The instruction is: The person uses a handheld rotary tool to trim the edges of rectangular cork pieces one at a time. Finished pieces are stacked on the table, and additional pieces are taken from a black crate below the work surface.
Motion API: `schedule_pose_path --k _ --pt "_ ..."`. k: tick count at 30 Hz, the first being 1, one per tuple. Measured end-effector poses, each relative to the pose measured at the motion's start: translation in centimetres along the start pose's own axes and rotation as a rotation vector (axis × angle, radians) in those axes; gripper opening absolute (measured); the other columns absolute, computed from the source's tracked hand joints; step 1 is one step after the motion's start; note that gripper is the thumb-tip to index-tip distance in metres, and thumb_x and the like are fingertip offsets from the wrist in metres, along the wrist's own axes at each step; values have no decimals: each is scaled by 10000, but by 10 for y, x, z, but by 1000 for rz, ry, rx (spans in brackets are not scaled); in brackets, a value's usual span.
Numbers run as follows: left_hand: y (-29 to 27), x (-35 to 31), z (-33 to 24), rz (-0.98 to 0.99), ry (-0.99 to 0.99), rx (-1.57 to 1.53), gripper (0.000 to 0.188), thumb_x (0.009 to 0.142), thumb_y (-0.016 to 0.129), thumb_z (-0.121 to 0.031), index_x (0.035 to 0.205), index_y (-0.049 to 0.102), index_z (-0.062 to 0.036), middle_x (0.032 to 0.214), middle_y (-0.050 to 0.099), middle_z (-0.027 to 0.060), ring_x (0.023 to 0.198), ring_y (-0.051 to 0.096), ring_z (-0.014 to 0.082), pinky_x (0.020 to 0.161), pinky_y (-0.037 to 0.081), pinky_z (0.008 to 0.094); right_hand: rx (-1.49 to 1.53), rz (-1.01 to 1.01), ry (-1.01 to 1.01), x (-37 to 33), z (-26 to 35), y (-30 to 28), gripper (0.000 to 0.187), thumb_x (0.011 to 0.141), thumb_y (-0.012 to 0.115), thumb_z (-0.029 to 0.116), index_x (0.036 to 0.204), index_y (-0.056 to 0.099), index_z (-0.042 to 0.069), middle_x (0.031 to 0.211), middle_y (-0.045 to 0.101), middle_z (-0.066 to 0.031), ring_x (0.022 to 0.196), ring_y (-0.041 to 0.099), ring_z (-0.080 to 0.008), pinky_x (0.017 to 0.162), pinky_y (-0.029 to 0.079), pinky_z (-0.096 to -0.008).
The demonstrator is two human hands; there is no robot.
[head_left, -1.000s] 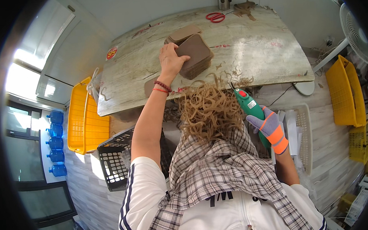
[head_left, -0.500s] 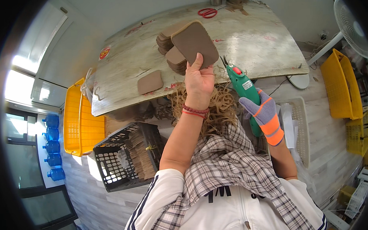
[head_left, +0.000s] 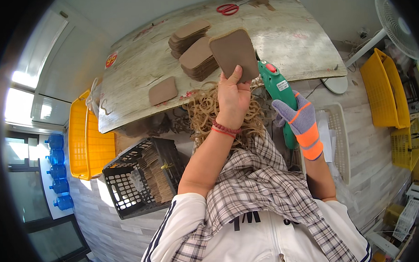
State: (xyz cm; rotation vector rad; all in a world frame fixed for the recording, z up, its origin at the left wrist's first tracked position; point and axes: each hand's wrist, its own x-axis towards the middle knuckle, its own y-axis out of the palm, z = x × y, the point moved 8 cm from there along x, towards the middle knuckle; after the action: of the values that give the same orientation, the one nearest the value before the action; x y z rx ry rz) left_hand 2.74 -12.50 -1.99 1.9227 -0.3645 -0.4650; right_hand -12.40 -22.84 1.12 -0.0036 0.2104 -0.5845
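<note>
My bare left hand (head_left: 233,94) pinches the lower edge of a brown rounded-corner pad (head_left: 234,54), holding it up above the table's front edge. In a grey and orange glove, my right hand (head_left: 299,121) is wrapped round green electric scissors (head_left: 279,85) with a red switch. Their blade end meets the pad's right edge and is mostly hidden behind it. Behind the pad stand two stacks of similar pads, a nearer stack (head_left: 199,59) and a farther stack (head_left: 187,35). One single pad (head_left: 163,91) lies apart at the left. Curly brown trimmings (head_left: 204,108) heap up on my lap.
The worn table (head_left: 134,78) bears red-handled scissors (head_left: 227,9) at its far side. At lower left, a black crate (head_left: 123,180) holds many upright pads, beside a yellow basket (head_left: 78,149). A white basket (head_left: 343,149) is at right, with a fan (head_left: 392,23) beyond.
The pad in my left hand has moved right and slightly down and turned, so its right edge now meets the electric scissors' blades, which were apart from it. The view has shifted slightly.
</note>
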Motion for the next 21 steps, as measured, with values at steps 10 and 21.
schedule_pose_path --k 10,21 --pt "-15 -17 -6 77 -58 273 224 882 566 40 1098 577 -17 1077 636 94 949 629 210 829 536 355 -50 45 16 4 18 -16 310 815 717 166 1022 568 -10 715 592 -37 516 564 -87 462 478 -230" --pt "-19 -9 -71 226 -181 824 273 819 611 75 1087 622 27 978 678 81 830 645 131 737 538 256 -241 258 86 -13 14 -28 409 778 759 192 1072 568 -19 724 607 -27 553 548 -68 487 455 -219"
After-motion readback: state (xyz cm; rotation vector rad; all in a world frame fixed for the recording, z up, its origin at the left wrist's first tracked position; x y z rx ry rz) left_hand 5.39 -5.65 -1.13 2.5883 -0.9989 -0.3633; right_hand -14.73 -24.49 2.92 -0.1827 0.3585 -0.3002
